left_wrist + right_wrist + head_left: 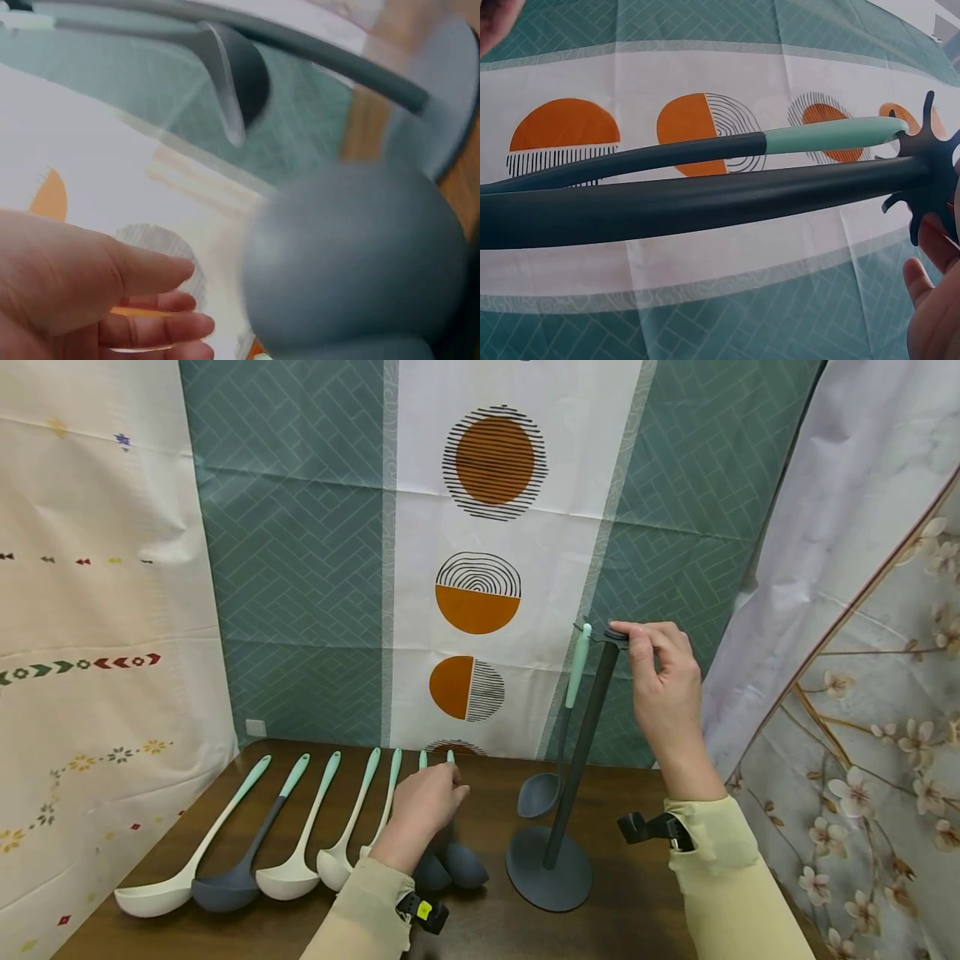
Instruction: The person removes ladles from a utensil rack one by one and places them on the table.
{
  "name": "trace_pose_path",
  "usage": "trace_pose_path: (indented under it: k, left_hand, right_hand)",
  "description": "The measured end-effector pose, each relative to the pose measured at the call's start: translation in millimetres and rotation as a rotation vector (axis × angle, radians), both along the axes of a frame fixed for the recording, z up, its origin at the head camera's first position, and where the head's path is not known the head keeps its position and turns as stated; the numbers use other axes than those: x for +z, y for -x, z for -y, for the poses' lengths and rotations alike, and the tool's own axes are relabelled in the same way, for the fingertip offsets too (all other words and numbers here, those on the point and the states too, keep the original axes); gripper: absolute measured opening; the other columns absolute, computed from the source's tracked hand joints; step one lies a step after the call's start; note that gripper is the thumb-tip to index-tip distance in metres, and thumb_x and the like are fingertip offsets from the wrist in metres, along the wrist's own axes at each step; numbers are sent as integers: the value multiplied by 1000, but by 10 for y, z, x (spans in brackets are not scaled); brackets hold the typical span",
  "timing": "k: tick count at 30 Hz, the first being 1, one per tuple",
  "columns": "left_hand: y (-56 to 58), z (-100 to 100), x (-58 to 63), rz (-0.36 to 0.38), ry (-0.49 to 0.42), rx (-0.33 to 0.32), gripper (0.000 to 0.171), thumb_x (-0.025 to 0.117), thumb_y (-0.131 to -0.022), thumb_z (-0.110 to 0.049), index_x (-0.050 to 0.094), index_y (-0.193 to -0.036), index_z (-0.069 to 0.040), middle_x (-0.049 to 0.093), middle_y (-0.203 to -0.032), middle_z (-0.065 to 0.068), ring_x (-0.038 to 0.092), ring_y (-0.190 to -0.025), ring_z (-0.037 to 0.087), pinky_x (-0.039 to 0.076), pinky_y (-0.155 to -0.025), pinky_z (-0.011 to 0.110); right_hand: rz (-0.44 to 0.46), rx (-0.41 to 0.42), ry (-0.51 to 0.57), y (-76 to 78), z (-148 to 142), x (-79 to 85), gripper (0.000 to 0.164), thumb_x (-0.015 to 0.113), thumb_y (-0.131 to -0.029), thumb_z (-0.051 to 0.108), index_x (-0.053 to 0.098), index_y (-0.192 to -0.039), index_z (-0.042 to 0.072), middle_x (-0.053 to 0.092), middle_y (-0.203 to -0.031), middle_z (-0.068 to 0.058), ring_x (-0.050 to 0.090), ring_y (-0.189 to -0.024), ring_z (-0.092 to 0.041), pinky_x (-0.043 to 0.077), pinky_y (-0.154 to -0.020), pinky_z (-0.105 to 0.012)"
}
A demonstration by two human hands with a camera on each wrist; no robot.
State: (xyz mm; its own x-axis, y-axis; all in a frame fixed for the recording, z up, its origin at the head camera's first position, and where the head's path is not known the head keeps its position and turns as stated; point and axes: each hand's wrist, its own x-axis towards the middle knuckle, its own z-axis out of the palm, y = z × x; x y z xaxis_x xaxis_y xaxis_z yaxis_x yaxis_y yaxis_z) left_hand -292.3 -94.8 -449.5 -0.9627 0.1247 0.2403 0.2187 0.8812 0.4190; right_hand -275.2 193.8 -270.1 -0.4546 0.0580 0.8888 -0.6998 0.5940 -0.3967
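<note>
My right hand [667, 693] grips the hooked top of a dark grey utensil stand [587, 743], index finger over the top. From one hook of the stand hangs a grey ladle [538, 795] by its mint-green handle, bowl low beside the pole. Over two grey ladles [465, 867] lying on the table, my left hand [423, 810] covers much of their handles. In the left wrist view, the thumb and fingers are apart with nothing between them, near a blurred grey ladle bowl [352, 262].
Left of my left hand, white ladles [288, 878] and another grey ladle [225, 889] lie side by side, handles pointing away on the brown table [637, 868]. The round stand base [551, 889] rests right of them. A patterned curtain [300, 568] hangs behind.
</note>
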Motion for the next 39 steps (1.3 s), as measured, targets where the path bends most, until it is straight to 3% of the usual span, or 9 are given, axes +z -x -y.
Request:
trace_pose_path:
  k: [3, 7, 15, 25, 39]
  left_hand:
    - [-75, -57, 140, -49, -55, -61, 23, 80, -104, -28, 78, -121, -12, 77, -105, 3, 71, -86, 23, 59, -74, 43]
    - [-197, -156, 321, -113, -137, -146, 31, 79, -105, -25, 75, -132, -10, 75, -123, 9, 72, -108, 29, 60, -88, 50]
    - [-371, -403, 563, -187, -268, -251, 40, 74, -109, -25, 68, -146, -11, 71, -137, 8, 70, -120, 30, 57, -98, 52]
    - [-445, -668, 615, -197, -379, -333, 42, 70, -112, -27, 64, -152, -15, 70, -137, 4, 68, -118, 26, 57, -97, 50]
    - [-413, -874, 602, -203, -423, -348, 44, 68, -112, -31, 63, -153, -16, 71, -139, 2, 69, -123, 24, 56, -101, 49]
  right_hand:
    - [5, -5, -3, -8, -9, 5, 34, 53, -119, 26, 82, -132, 15, 68, -116, -4, 52, -111, -7, 37, -88, -29]
    - [12, -3, -6, -8, -18, 7, 35, 52, -119, 28, 82, -132, 15, 68, -116, -5, 53, -112, -8, 37, -90, -29]
    - [25, 23, -6, 0, -48, 10, 37, 50, -120, 29, 82, -133, 15, 70, -116, -3, 56, -113, -10, 38, -92, -27]
    - [49, 73, -5, 30, -98, 6, 39, 48, -120, 32, 81, -134, 16, 68, -118, 3, 59, -118, -9, 42, -99, -27]
    - [50, 98, 6, 70, -137, -14, 40, 47, -121, 34, 81, -134, 16, 68, -122, 4, 58, -131, -12, 41, -109, -26]
